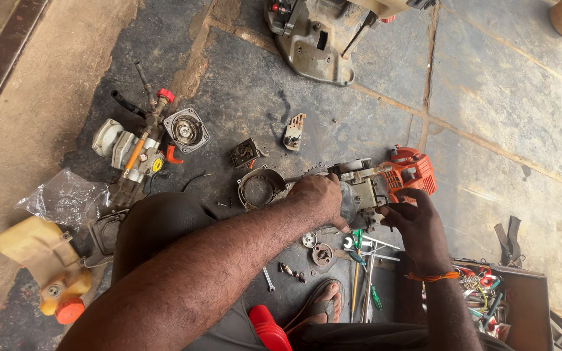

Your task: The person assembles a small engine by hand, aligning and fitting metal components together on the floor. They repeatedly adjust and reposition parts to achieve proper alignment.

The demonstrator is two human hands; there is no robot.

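Nearest the lens, a bare knee and a hairy forearm lead to the left hand (317, 195), fingers clenched over a grimy grey metal engine block (359, 188) lying on the dark stone floor (489, 97). Just beside it, the right hand (417, 227) pinches the block's lower edge below an orange ribbed plastic cover (411, 172). Loose wrenches (365, 250) lie beneath; a round metal housing (260, 187) sits left of the block. Further left are a crumpled clear plastic bag (60, 198) and a yellowed tank with an orange cap (47, 260).
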